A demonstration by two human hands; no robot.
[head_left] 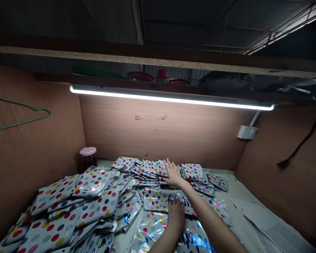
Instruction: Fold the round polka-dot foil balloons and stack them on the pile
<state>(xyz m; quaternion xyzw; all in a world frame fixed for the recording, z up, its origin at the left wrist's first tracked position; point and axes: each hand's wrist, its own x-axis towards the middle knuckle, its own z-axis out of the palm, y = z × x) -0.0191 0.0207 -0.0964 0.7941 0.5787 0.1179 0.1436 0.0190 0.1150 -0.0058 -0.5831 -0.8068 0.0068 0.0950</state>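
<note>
A glossy white polka-dot plastic sheet [151,225] with shiny blue lettering lies flat in front of me, with a folded band across its far part. My left hand [176,212] rests on that band, fingers curled down and close together on the plastic. Beyond it, my right hand [172,174] reaches to the back row, fingers spread over a stack of folded polka-dot packets [149,168]. Another short stack of packets [191,171] stands just right of it. What lies under my right palm is hidden.
A large heap of folded polka-dot packets [97,207] fills the left side. A pink-lidded jar [87,151] stands behind it. White papers [268,221] lie at right. A lit tube lamp [171,100] hangs low overhead; a black cable [302,142] dangles at right.
</note>
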